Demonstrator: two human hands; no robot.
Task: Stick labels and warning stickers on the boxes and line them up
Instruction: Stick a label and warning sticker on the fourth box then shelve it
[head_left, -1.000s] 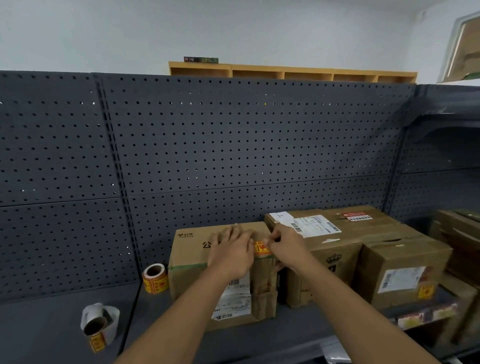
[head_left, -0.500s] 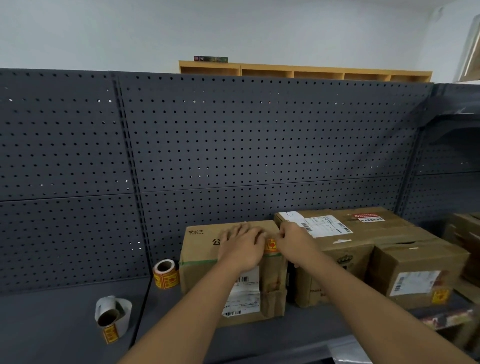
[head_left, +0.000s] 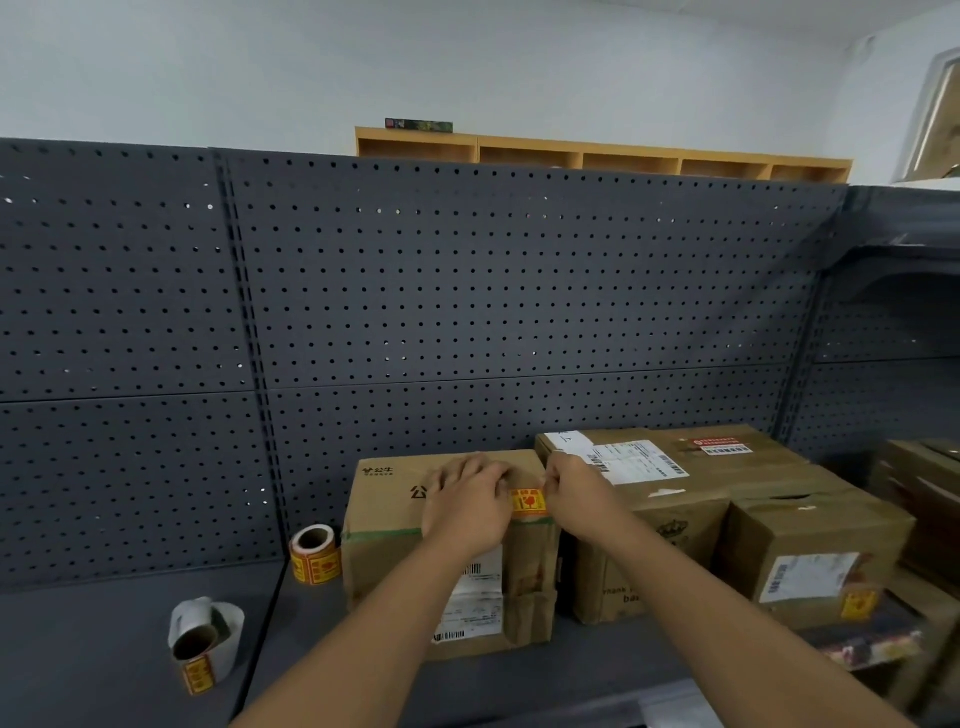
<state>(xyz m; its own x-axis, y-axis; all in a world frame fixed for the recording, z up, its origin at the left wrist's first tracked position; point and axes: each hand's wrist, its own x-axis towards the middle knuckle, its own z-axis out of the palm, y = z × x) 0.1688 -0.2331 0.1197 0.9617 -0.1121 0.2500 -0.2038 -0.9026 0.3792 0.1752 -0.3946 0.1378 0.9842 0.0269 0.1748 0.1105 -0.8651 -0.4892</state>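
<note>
Both hands on the left cardboard box, orange warning sticker between them.

L to R on the dark grey metal shelf (head_left: 130, 639): loose white backing-paper roll w/ brown core (head_left: 205, 642), then yellow-orange warning sticker roll (head_left: 314, 556) just beside the brown cardboard box w/ green tape (head_left: 384, 545). Left hand (head_left: 467, 506) lies over box top front edge, fingers loosely bent, pressing the cardboard. Orange-yellow warning sticker (head_left: 529, 501) sits at the box's top right corner, touching both hands. Right hand (head_left: 579, 499) fingers curled at sticker's right edge; pinch vs press – can't tell. Further R: large brown box w/ white shipping label (head_left: 675, 483), smaller brown box w/ label on its front (head_left: 810, 551) touching it.
</note>
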